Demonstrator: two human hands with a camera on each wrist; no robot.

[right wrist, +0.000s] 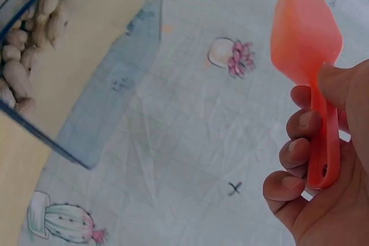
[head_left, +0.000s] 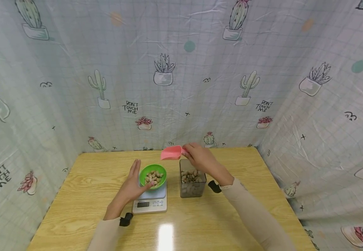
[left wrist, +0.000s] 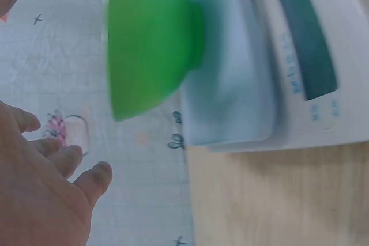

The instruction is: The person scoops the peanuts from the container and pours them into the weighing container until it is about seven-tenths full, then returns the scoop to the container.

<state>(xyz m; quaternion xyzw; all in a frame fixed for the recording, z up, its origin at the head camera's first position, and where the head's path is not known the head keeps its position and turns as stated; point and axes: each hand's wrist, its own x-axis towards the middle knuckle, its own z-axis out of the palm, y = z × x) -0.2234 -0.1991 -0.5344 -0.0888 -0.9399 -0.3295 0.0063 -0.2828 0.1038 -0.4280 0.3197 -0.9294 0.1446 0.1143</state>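
My left hand (head_left: pixel 129 188) is beside a green bowl (head_left: pixel 153 166), its fingers extended along the left side and its thumb over the near rim. Whether it touches the bowl I cannot tell. Unshelled peanuts (head_left: pixel 153 177) lie in the bowl, which stands on a white kitchen scale (head_left: pixel 150 206). In the left wrist view the hand (left wrist: pixel 46 182) shows spread, relaxed fingers. With my right hand (head_left: pixel 201 158) I grip a pink-red scoop (head_left: pixel 172 152) by its handle, above the table. The right wrist view shows the fingers curled round that handle; no peanuts are visible in the scoop (right wrist: pixel 305 33).
Right of the scale stands a clear, smoky plastic container (head_left: pixel 192 182), with more peanuts (head_left: pixel 190 173) inside. Both are on a wooden table (head_left: pixel 106 167). A printed cactus curtain (head_left: pixel 181 97) hangs behind and on both sides.
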